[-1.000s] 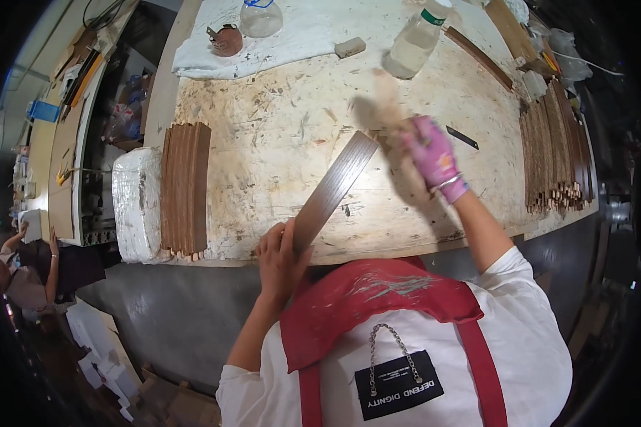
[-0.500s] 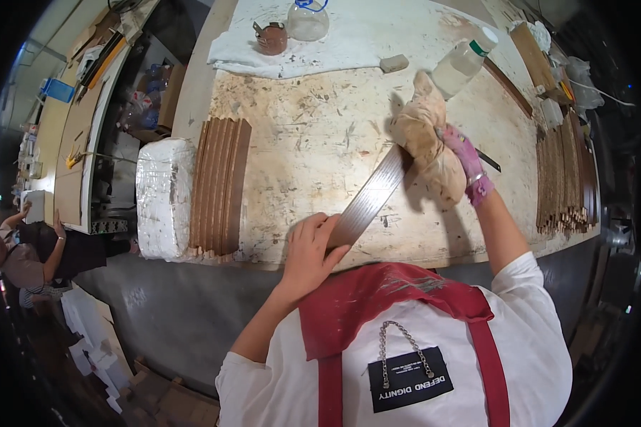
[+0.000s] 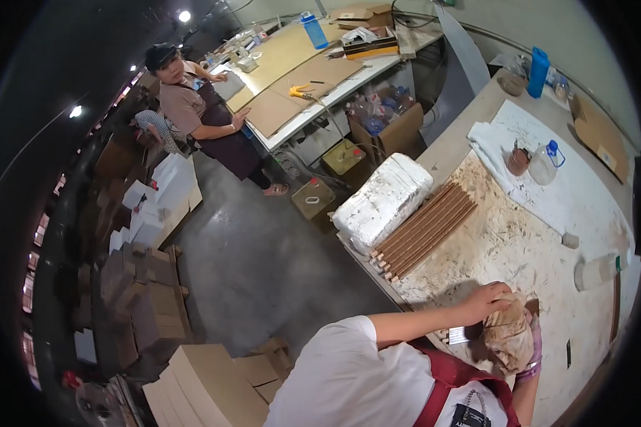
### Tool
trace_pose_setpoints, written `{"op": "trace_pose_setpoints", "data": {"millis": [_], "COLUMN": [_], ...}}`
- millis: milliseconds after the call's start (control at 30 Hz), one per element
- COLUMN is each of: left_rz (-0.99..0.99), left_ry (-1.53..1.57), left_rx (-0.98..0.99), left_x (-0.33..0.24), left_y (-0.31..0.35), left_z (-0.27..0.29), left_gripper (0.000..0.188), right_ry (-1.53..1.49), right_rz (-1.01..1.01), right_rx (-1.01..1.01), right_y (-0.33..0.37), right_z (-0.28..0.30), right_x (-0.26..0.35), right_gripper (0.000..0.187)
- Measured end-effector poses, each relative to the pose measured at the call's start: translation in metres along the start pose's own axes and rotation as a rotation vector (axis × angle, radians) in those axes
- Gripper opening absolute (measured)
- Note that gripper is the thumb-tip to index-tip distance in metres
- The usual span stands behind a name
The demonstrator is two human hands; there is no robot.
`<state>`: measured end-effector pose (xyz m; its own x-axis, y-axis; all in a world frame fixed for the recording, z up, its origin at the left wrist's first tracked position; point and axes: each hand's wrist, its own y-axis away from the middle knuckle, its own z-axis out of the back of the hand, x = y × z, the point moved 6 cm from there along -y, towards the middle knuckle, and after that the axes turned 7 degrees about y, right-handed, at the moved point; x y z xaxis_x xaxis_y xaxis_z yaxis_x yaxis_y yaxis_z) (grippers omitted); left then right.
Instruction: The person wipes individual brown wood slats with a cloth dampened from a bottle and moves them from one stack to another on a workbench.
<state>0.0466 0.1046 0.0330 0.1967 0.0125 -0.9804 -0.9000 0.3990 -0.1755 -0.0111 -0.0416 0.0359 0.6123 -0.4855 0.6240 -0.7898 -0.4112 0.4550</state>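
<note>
As I watch the head view, my left hand (image 3: 487,302) bends its fingers over the stained cloth (image 3: 507,340); whether my gloved right hand (image 3: 536,349) grips it, I cannot tell. Partly covered, the brown strip (image 3: 533,306) lies toward the surface's (image 3: 509,249) front edge.

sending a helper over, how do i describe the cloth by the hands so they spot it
Find the pale, stained workbench at the picture's right, then its near edge. There, a crumpled beige cloth with brown stains is bunched between the bare left hand and the pink-gloved right hand. Its soft folds set it apart from the straight brown strips.
</note>
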Motion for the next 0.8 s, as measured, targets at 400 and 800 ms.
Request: {"op": "trace_pose_setpoints", "data": {"millis": [400, 800], "left_rz": [0.321, 0.106], "left_ry": [0.524, 0.021], "left_rx": [0.043, 0.15], "left_x": [0.008, -0.029], "left_y": [0.004, 0.018], "left_z": [0.004, -0.002], "left_gripper": [0.021, 0.028], "right_ry": [0.275, 0.267], "right_rz": [0.132, 0.088], "right_rx": [-0.012, -0.067], "right_y": [0.006, 0.024], "right_z": [-0.008, 0.006], "right_x": [-0.023, -0.044], "right_gripper": [0.077, 0.077]}}
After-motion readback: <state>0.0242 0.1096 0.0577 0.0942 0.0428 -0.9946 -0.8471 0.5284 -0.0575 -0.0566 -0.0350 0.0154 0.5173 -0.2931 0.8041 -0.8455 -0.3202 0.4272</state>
